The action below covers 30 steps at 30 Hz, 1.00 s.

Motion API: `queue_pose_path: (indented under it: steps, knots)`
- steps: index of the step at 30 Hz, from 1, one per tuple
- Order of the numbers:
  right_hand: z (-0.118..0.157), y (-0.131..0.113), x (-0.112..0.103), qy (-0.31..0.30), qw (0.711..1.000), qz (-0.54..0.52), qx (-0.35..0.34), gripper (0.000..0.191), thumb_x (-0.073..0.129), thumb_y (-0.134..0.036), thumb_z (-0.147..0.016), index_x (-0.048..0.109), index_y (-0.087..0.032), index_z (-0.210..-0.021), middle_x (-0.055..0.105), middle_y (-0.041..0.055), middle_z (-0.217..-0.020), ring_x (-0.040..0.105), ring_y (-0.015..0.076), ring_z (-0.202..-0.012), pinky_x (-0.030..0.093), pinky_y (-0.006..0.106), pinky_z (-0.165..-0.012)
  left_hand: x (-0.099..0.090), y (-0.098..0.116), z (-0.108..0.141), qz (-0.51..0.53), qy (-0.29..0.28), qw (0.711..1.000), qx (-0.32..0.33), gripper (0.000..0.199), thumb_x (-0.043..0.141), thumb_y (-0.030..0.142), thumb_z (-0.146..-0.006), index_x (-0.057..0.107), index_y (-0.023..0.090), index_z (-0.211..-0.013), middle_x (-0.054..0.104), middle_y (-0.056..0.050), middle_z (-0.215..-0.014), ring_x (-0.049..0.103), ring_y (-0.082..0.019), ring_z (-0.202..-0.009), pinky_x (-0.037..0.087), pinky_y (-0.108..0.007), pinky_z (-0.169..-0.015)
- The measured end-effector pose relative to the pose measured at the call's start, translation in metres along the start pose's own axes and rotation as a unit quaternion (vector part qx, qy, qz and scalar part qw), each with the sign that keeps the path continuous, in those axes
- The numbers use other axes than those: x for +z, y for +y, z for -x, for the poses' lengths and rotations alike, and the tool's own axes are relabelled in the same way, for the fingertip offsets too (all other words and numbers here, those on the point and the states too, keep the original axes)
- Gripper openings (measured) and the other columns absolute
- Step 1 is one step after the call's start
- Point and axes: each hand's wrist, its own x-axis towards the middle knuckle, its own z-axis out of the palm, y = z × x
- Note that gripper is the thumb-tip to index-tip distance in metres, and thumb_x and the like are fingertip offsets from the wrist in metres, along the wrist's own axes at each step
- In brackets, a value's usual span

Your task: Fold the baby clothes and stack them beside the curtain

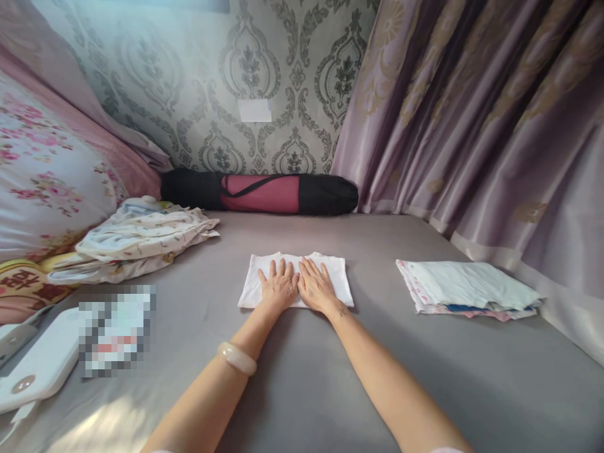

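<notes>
A white folded garment (340,280), probably a small shirt by its neckline-like top edge, lies flat on the grey bed sheet (302,390). My left hand (278,286) presses on its left half, palm down with the fingers spread. Beside it, thumbs nearly touching, my right hand (317,284) lies flat on the right half with its fingers stretched out. Neither hand grips the cloth. The part of the garment under both palms is hidden. A pale bangle (236,358) circles my left wrist.
At right sits a stack of folded clothes (472,286). Loose patterned clothes (146,236) are heaped at left, near a floral pillow (47,163). A white device with a cable (47,358) and a blurred-out object (120,330) lie front left. Behind, a black and red long bag (259,193) rests against the wall.
</notes>
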Motion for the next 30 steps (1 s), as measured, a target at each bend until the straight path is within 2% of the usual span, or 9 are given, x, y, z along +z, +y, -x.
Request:
queue_pose_path:
  steps: [4,9,12,14,17,20,27,30]
  knots:
    - [0.001,0.005,0.002,0.030,0.999,0.009,0.044,0.057,0.026,-0.029,-0.097,0.034,-0.003,-0.146,0.028,0.0135,-0.155,0.021,0.0222,-0.144,0.012,0.038,-0.117,0.010,-0.003,0.000,0.002,0.029,1.000,0.008,0.056,0.023,0.048,-0.097,0.040,0.021,-0.144,0.032,-0.012,-0.154,0.024,-0.037,-0.142,0.019,-0.068,-0.107]
    - [0.009,0.015,-0.003,0.036,0.994,0.038,0.099,0.057,0.027,-0.040,-0.098,0.035,-0.011,-0.147,0.025,0.0144,-0.156,0.021,0.0286,-0.143,0.012,0.050,-0.115,0.006,-0.012,-0.001,-0.002,0.015,1.000,0.025,0.058,0.024,0.052,-0.096,0.039,0.022,-0.144,0.032,-0.011,-0.154,0.026,-0.033,-0.142,0.021,-0.061,-0.110]
    - [0.012,0.021,-0.007,0.024,0.989,0.043,0.141,0.057,0.025,-0.044,-0.099,0.035,-0.015,-0.148,0.026,0.0148,-0.156,0.021,0.0314,-0.143,0.014,0.058,-0.113,0.003,-0.020,-0.001,-0.014,0.012,1.000,0.019,0.064,0.027,0.054,-0.096,0.037,0.014,-0.145,0.031,-0.016,-0.153,0.027,-0.031,-0.142,0.023,-0.053,-0.112]
    - [0.012,0.024,-0.008,0.024,0.985,0.043,0.166,0.057,0.024,-0.044,-0.099,0.035,-0.014,-0.147,0.026,0.0162,-0.155,0.020,0.0321,-0.143,0.016,0.059,-0.111,0.003,-0.027,-0.001,-0.029,0.026,0.999,0.002,0.068,0.028,0.054,-0.096,0.037,0.007,-0.144,0.033,-0.021,-0.151,0.028,-0.032,-0.141,0.023,-0.050,-0.113]
    - [0.010,0.027,-0.006,0.035,0.980,0.052,0.191,0.060,0.025,-0.042,-0.099,0.035,-0.006,-0.146,0.026,0.0203,-0.154,0.020,0.0332,-0.143,0.017,0.054,-0.113,0.004,-0.038,-0.001,-0.047,0.052,0.997,-0.042,0.068,0.026,0.052,-0.096,0.039,0.004,-0.143,0.035,-0.022,-0.150,0.028,-0.033,-0.141,0.021,-0.051,-0.114]
    - [0.009,0.028,-0.001,0.040,0.977,0.061,0.202,0.065,0.027,-0.043,-0.098,0.033,0.001,-0.145,0.025,0.0234,-0.154,0.021,0.0336,-0.142,0.017,0.048,-0.114,0.004,-0.047,-0.002,-0.040,0.036,0.996,-0.077,0.068,0.022,0.052,-0.097,0.038,0.005,-0.144,0.032,-0.020,-0.152,0.025,-0.031,-0.143,0.021,-0.051,-0.114]
    - [0.007,0.029,-0.004,0.010,0.976,0.048,0.212,0.067,0.025,-0.044,-0.098,0.031,0.002,-0.146,0.022,0.0228,-0.155,0.019,0.0334,-0.143,0.016,0.046,-0.115,0.002,-0.051,-0.004,-0.012,-0.003,0.997,-0.082,0.071,0.020,0.053,-0.096,0.033,0.004,-0.146,0.026,-0.018,-0.155,0.019,-0.029,-0.145,0.023,-0.051,-0.114]
    - [0.008,0.029,-0.014,0.003,0.980,0.047,0.194,0.064,0.022,-0.042,-0.099,0.031,0.001,-0.146,0.023,0.0209,-0.155,0.019,0.0312,-0.144,0.012,0.047,-0.116,-0.003,-0.045,-0.001,-0.022,0.024,0.997,-0.073,0.066,0.021,0.049,-0.097,0.037,0.005,-0.144,0.031,-0.019,-0.153,0.022,-0.031,-0.144,0.021,-0.054,-0.114]
